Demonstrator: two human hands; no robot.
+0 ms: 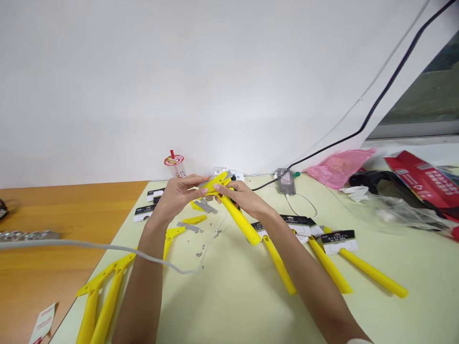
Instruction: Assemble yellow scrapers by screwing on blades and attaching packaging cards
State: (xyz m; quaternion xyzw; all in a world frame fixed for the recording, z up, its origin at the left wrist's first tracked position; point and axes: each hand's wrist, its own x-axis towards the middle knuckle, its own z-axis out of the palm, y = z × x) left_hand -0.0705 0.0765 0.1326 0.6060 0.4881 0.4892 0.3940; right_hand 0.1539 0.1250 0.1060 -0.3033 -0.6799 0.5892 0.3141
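A yellow plastic scraper (241, 220) is held up above the table, its handle slanting down to the right. My left hand (182, 195) pinches the left end of its wide head, where a strip of grey blade shows. My right hand (244, 193) is closed round the head near the neck, thumb on top. Below them lie a yellow clamp piece (194, 220), grey blades (206, 206) and several small screws (199, 254). Yellow scraper bodies (107, 291) lie to the left of my left forearm. Scrapers with black-and-white header cards (339, 241) lie at the right.
A cup with a red lid (174, 160) stands by the wall. A grey cable (118, 248) crosses the front left. A power bank-like box (287, 182) has cables attached. A pink bag (339, 167) and red packaging (425, 179) lie at the right.
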